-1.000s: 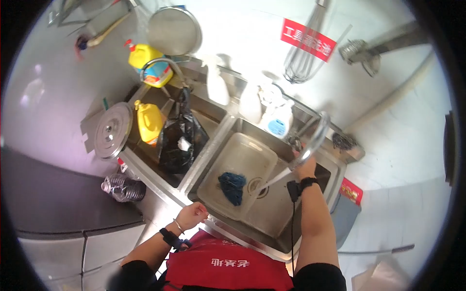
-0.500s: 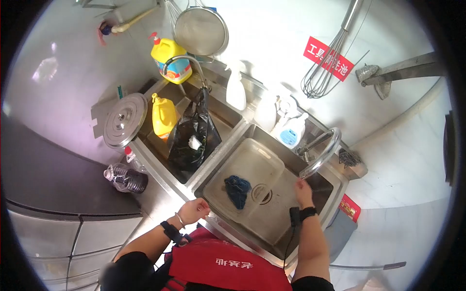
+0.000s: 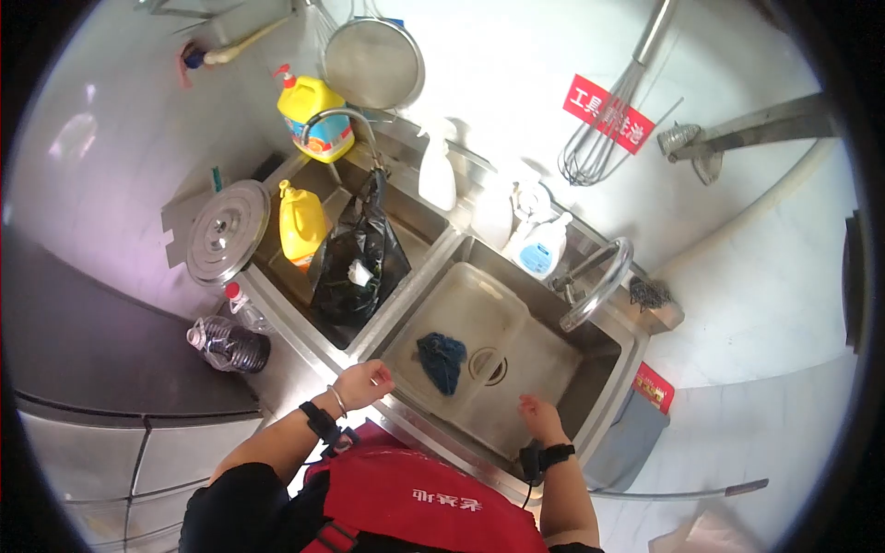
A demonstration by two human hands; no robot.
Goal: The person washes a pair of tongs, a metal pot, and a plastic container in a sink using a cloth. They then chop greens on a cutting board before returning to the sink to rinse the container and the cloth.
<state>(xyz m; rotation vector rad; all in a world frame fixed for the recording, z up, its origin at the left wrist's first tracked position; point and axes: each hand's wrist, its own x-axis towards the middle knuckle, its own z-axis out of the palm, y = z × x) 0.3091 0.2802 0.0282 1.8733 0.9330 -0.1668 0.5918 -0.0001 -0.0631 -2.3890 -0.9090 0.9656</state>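
My left hand (image 3: 366,382) hovers at the sink's front rim, fingers loosely bent and a little apart, nothing seen in it. Over the right basin (image 3: 590,392) is my right hand (image 3: 542,417), also with loosely bent fingers and no object visible. Between the two hands, farther in, a crumpled dark blue cloth (image 3: 442,362) lies in a shallow translucent tray (image 3: 479,288) inside that basin. The cloth touches neither hand. Just right of the cloth shows the round drain (image 3: 488,366). A curved metal tap (image 3: 608,286) rises behind the basin.
In the left basin are a black plastic bag (image 3: 364,253) and a yellow jug (image 3: 300,226). A yellow pump bottle (image 3: 315,115) and white bottles (image 3: 541,247) line the back. A metal lid (image 3: 229,232) leans at left. Whisks (image 3: 608,129) hang on the wall.
My right hand has moved away from the tap's end, left and toward me. My left hand has stayed near the front rim. The whole view has shifted slightly.
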